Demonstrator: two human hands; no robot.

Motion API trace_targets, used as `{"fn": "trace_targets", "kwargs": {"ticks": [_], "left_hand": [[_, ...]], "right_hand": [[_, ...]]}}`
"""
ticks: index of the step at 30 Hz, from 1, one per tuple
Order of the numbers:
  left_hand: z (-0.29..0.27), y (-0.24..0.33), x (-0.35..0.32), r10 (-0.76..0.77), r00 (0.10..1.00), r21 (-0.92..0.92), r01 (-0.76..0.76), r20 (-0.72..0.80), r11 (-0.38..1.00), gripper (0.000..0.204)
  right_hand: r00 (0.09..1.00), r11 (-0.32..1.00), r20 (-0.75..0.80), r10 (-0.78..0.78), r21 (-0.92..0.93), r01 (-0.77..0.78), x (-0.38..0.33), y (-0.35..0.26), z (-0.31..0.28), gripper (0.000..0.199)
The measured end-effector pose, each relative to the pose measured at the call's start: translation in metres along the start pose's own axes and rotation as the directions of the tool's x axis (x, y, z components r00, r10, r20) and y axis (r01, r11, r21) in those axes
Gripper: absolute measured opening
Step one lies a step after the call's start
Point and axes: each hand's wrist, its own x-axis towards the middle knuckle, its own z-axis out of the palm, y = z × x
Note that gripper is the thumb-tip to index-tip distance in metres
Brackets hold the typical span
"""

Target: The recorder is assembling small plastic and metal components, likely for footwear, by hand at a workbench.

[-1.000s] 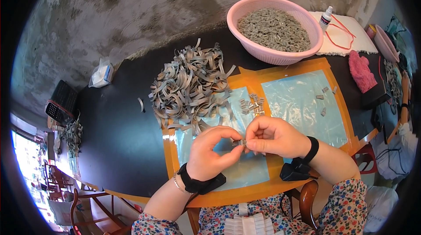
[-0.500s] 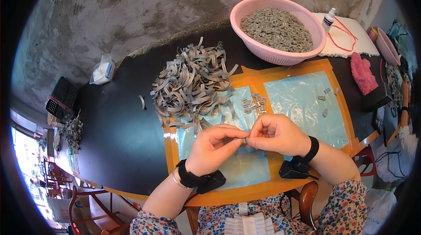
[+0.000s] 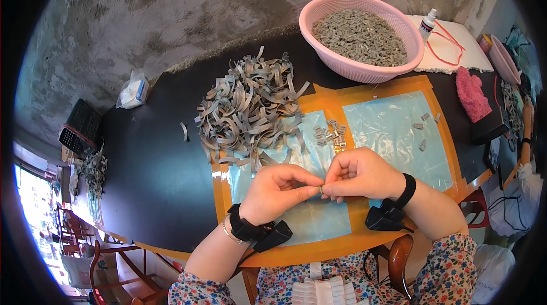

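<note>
Two hands met fingertip to fingertip | left hand (image 3: 277,190) and right hand (image 3: 360,174) pinched one small grey piece (image 3: 321,189) between them | strip pile (image 3: 250,108) lay ahead-left

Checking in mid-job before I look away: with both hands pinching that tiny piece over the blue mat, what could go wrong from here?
1. The small part is pinched only at the fingertips of the left hand and right hand; it could slip and drop onto the blue mat.
2. The grey strip pile spills onto the mat near the hands; a forearm could drag strips into the small connector cluster.
</note>
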Motion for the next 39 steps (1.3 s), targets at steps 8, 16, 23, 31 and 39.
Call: {"fn": "trace_targets", "kwargs": {"ticks": [8,16,23,31,39], "left_hand": [[-0.0009,0.0074,-0.0014,-0.089,0.996,-0.025,0.09,0.024,0.996,0.018],[-0.0039,0.0041,-0.001,-0.076,0.992,-0.027,0.08,0.103,0.996,0.013],[-0.004,0.0009,-0.0004,-0.106,0.985,0.004,0.107,0.139,0.994,0.011],[-0.0011,-0.0009,-0.0021,0.037,0.998,-0.032,-0.036,0.057,0.999,0.013],[-0.0027,0.0007,-0.0008,-0.086,0.996,-0.056,0.084,-0.032,0.995,0.013]], "right_hand": [[0.997,0.997,0.037,0.067,-0.038,-0.065,-0.0004,-0.0046,0.0002,0.015],[0.991,0.993,0.061,0.12,-0.005,-0.12,-0.0019,-0.0075,0.0035,0.014],[0.991,0.992,0.069,0.111,-0.068,-0.107,-0.0031,-0.0072,0.0018,0.014],[0.998,0.996,-0.017,0.06,-0.06,-0.061,-0.0024,-0.0051,0.0056,0.014],[1.0,0.999,0.005,0.006,0.047,-0.006,-0.0027,-0.0049,0.0013,0.016]]}}
